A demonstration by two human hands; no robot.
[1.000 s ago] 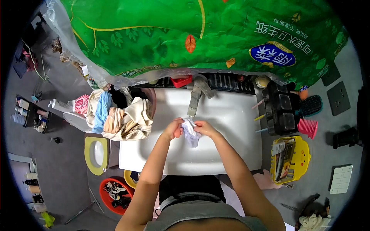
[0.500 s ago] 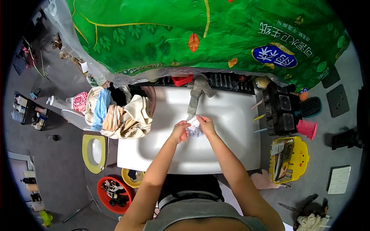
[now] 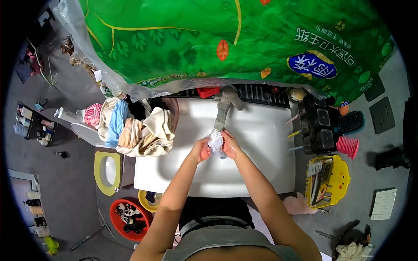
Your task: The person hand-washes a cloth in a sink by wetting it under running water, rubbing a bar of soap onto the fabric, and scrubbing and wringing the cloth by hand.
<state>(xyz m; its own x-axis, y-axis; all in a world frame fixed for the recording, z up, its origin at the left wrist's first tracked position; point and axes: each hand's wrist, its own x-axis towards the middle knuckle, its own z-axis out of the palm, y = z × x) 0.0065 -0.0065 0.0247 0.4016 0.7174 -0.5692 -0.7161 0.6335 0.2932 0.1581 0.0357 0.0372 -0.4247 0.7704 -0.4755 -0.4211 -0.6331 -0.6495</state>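
Note:
A small wet white cloth (image 3: 216, 145) hangs between my hands over the white sink (image 3: 261, 172), just below the mouth of the grey faucet (image 3: 222, 114). My left hand (image 3: 201, 150) grips the cloth's left side with bent fingers. On the right side my right hand (image 3: 230, 145) holds it, fingertips close under the spout. Water appears to run from the faucet onto the cloth.
Piled clothes (image 3: 150, 135) sit at the sink's left edge. A black organizer (image 3: 320, 124) and yellow basket (image 3: 339, 180) are at the right. Green packaging (image 3: 174, 56) spans above. A red basin (image 3: 116, 222) stands at lower left.
The cloth first hung lower from both hands, then was bunched between them; now it is spread a little under the faucet. My right hand has moved up closer to the spout.

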